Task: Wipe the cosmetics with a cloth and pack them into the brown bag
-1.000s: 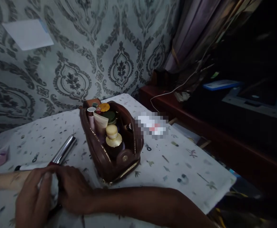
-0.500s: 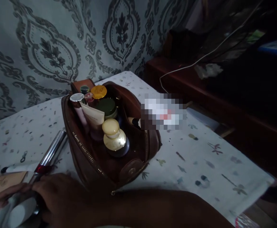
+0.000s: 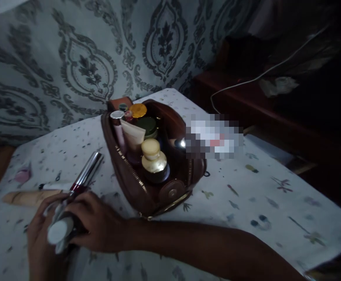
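At the lower left, my left hand (image 3: 40, 230) and my right hand (image 3: 102, 224) are close together over the table. Between them is a dark bottle with a white cap (image 3: 59, 231), its cap end toward me. My right hand's fingers wrap the bottle's right side. My left hand is closed on a crumpled whitish cloth or tissue (image 3: 59, 212) against the bottle's other side; blur hides the detail. Just beyond my hands lie a silver and red tube (image 3: 87, 171), a tan tube (image 3: 27, 198) and a slim white stick with a black tip (image 3: 55, 186).
An open brown cosmetic bag (image 3: 125, 171) stands right of my hands, holding a gold-topped jar (image 3: 155, 166), a beige tube (image 3: 133, 136) and several other containers. A small pink item (image 3: 22, 175) lies at the left. A pixelated patch covers something right of the bag.
The view has swung left, so the bag and table appear farther right. Both hands show more fully, still together around the bottle and the whitish cloth or tissue.
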Tool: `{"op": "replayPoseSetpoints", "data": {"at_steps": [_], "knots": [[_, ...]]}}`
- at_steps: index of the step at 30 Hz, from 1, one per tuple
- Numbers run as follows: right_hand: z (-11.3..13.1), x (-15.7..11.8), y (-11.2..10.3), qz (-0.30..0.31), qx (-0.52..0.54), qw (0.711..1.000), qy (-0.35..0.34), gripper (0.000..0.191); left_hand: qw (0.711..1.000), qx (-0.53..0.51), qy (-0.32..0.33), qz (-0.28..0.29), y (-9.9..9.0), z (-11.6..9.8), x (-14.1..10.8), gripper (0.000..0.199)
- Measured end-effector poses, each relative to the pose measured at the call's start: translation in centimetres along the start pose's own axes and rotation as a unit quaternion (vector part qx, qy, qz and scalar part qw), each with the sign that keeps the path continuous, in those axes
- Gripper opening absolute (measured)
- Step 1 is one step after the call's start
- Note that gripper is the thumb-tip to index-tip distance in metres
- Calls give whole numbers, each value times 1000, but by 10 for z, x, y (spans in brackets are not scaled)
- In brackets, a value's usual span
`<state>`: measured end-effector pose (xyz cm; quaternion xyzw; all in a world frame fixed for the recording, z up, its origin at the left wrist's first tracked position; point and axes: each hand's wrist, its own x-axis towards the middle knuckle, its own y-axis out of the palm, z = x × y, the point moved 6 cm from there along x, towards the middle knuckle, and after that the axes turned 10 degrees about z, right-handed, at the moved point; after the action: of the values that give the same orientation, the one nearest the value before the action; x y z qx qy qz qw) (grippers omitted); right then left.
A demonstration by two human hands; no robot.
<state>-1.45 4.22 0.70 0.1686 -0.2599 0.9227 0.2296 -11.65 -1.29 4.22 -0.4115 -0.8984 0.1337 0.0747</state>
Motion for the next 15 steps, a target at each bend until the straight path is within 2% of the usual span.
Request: {"op": "replayPoseSetpoints", "data": {"at_steps": [2, 4, 6, 8, 12, 15], "knots": [[-1, 0, 0, -12, 56, 998, -18, 60, 999, -33, -19, -9, 3, 3, 4, 27], [-5, 0, -4, -55, 138, 989, -24, 57, 998, -66, -13, -6, 3, 4, 6, 26], [-10, 1, -7, -101, 235, 967, 3, 52, 996, -85, 1, -3, 0, 8, 8, 23], [-13, 2, -7, -112, 309, 944, 38, 49, 995, -98, 11, 18, -2, 13, 9, 21], [-7, 3, -12, -128, 349, 924, 91, 48, 993, -102, 27, 59, 2, 16, 3, 27], [-5, 1, -18, -172, 369, 902, 141, 41, 993, -66, 60, 71, 8, 5, -10, 31]]}}
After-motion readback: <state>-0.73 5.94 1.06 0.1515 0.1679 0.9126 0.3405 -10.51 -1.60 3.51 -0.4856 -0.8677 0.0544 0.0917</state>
